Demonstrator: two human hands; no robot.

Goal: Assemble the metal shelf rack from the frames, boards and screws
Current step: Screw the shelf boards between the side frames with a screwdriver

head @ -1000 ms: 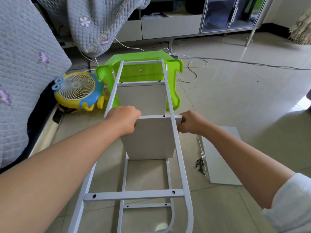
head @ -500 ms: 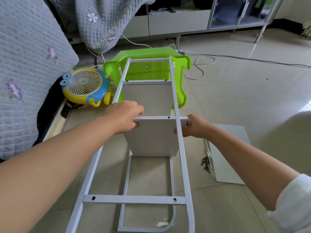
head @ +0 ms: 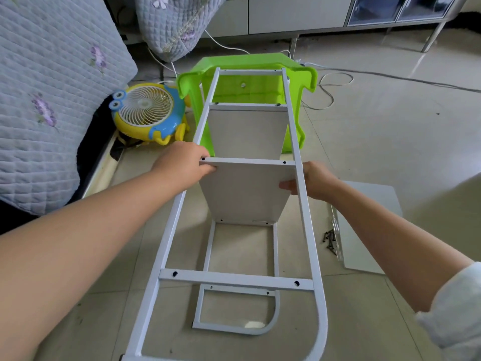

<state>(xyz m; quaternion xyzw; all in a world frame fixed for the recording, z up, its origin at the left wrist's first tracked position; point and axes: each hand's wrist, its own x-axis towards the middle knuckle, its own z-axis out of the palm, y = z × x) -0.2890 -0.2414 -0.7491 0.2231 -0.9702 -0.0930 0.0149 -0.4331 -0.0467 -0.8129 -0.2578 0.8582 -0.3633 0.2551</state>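
A white metal side frame [head: 304,204] lies on top of the rack, its far end propped on a green plastic stool [head: 250,87]. A second white frame [head: 208,256] lies under it on the floor. Between them stand two grey boards on edge: a near board [head: 247,191] and a far board [head: 247,128]. My left hand [head: 182,165] grips the near board's top left corner at the frame's rail. My right hand [head: 312,181] holds the right rail, fingers curled onto the board's right edge. Dark screws [head: 330,241] lie on the floor at right.
A spare grey board [head: 369,225] lies flat on the tiled floor to the right, beside a clear strip. A yellow-and-blue toy fan [head: 148,113] sits left of the stool. A quilted sofa fills the left side. Cables run across the floor behind.
The camera has come closer and tilted down. My right hand has slid down the right rail and its fingers now reach onto the board's face. The left hand stays at the corner.
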